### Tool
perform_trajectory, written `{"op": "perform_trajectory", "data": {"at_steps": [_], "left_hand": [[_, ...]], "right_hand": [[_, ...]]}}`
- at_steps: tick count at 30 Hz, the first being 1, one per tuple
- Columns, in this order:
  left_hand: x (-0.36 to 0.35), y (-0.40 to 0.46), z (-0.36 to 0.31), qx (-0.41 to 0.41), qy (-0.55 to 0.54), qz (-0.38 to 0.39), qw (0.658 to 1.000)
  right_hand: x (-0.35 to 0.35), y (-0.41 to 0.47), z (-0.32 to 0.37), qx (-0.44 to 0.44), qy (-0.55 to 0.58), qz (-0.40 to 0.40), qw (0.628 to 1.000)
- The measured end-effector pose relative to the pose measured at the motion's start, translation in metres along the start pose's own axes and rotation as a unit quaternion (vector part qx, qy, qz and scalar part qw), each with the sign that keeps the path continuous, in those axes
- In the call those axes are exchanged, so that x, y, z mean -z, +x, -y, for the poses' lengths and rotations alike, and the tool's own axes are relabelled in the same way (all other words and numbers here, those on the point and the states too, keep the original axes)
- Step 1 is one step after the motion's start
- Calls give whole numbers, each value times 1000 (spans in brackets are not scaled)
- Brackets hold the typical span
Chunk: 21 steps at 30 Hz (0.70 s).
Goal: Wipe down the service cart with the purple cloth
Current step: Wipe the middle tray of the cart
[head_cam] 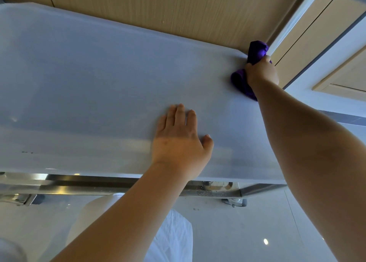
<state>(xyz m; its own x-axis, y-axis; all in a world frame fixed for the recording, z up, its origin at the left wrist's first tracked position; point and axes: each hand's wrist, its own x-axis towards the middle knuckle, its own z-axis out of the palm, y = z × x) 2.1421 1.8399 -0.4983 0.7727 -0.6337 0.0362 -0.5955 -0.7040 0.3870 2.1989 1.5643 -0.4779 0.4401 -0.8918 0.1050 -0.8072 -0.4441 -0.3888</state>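
Purple, soft and bunched into thick folds, the cloth [250, 69] sits in your right hand [261, 72] at the far right corner of the cart top [99, 83]. Your fingers curl around the middle of the cloth, so one rounded lump pokes out beyond your knuckles and a second rolled fold hangs out below your wrist, resting on the cart surface right at its edge. Your right arm reaches out long and straight from the lower right.

Your left hand [181, 137] lies flat on the cart top, nearer to you and well apart from the cloth. Its fingers are straight and close together, the thumb spread to the side, palm down on the surface and holding nothing.

The cart top is a wide, smooth sheet in a pale bluish grey, with a faint sheen and soft, blurred reflections. Its far edge curves gently toward the corner where the cloth is. Under the near edge runs a shiny metal rail [118, 184], square in section and mirror bright, and a small caster wheel [236, 202] shows below it on the right.

Behind the cart stands a wall panel [178, 10] of light wood grain. Below you is a glossy pale floor [247, 232], and a white garment [172, 238] with light creases.
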Motion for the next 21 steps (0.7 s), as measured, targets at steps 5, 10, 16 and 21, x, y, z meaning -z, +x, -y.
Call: {"op": "perform_trajectory", "data": {"at_steps": [5, 10, 16, 21], "left_hand": [[-1, 1, 1, 1, -3, -1, 1000], [-2, 3, 0, 1, 2, -4, 1000], [-2, 5, -4, 1, 25, 3, 1000], [-3, 7, -5, 7, 35, 18, 999]], "right_hand": [[-4, -10, -9, -16, -20, -21, 999], [-2, -21, -23, -25, -4, -38, 999], [13, -60, -48, -30, -2, -55, 998], [30, -105, -64, -30, 14, -46, 998]]}}
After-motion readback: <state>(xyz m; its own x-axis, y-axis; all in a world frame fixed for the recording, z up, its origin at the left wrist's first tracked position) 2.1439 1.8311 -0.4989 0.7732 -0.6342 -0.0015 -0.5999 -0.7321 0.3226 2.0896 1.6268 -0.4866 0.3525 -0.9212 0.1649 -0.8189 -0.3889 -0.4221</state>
